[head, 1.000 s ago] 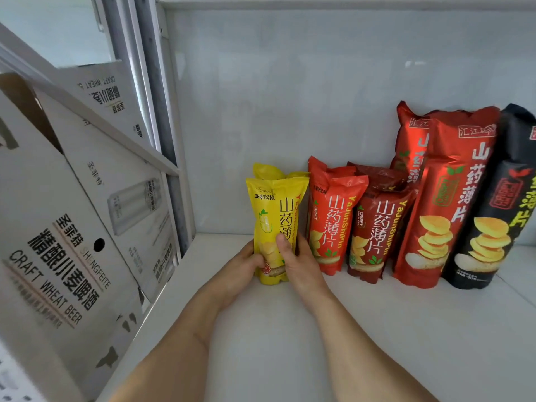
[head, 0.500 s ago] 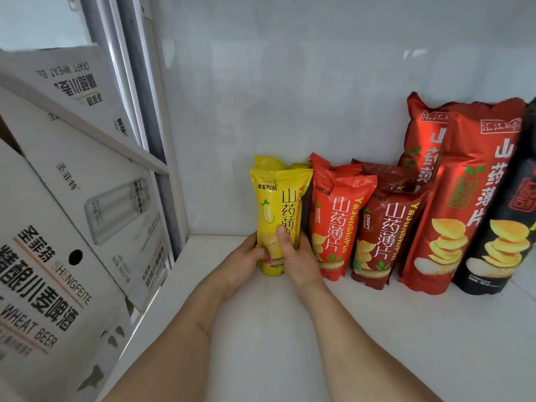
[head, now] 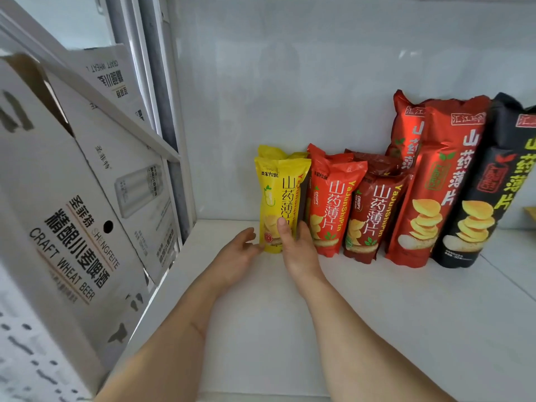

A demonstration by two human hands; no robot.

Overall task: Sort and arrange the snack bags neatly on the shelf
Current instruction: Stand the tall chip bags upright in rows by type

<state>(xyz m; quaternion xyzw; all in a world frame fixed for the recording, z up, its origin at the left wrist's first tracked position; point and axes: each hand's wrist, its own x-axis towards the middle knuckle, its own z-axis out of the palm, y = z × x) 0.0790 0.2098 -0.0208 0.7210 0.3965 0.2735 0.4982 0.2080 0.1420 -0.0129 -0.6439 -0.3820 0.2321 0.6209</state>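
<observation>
Head view: the left hand (head: 236, 256) has eased off the yellow bag (head: 278, 198), fingers released, while the right hand (head: 298, 248) stays grasping it upright at the row's left end on the shelf (head: 377, 329), suggesting placement is nearly done.

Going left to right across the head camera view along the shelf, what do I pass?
Beer cartons → yellow bag → small red bag → dark red bag → tall red bag → black bag.
</observation>
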